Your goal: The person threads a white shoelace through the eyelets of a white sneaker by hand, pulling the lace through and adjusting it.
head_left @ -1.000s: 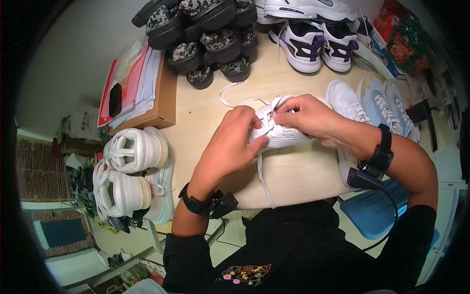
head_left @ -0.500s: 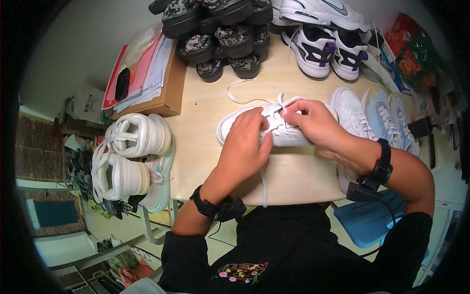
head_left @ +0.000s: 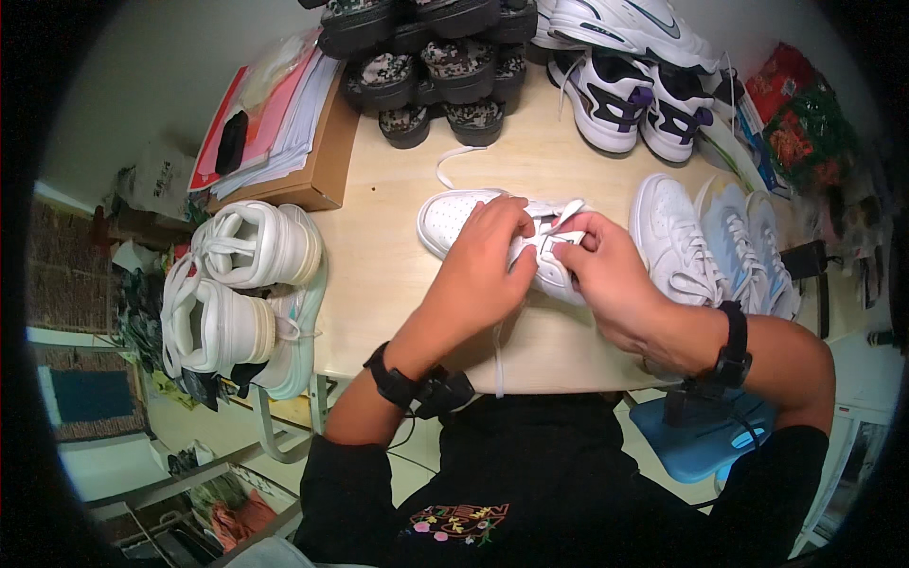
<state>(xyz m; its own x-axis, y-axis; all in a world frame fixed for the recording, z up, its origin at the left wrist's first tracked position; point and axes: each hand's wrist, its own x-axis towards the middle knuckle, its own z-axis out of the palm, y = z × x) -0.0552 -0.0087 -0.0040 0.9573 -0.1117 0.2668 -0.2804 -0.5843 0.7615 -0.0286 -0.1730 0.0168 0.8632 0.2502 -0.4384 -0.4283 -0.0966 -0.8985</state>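
A white sneaker [head_left: 450, 216] lies on the table in front of me, its toe pointing to the far left. My left hand [head_left: 485, 256] is closed over its middle, fingertips and thumb at the lace holes. At the sneaker's opening, my right hand [head_left: 620, 279] pinches thumb and forefinger together on the white shoelace [head_left: 566, 216], close to the tongue. Exactly what lies between those fingertips is partly hidden. One loose lace end [head_left: 450, 168] stretches out beyond the toe, and another hangs down over the near table edge below my left hand.
White sneakers [head_left: 674, 222] and pale blue ones [head_left: 734, 237] stand on the right. Worn white shoes [head_left: 232, 331] sit on the left. Camouflage shoes [head_left: 454, 71] are piled at the back, beside papers on a cardboard box [head_left: 327, 180]. A blue stool [head_left: 691, 440] stands below the table.
The sneaker has turned, its heel end swinging toward me. My right hand has come nearer and slightly right, and the lace by its fingers now lies lower. My left hand stays over the shoe.
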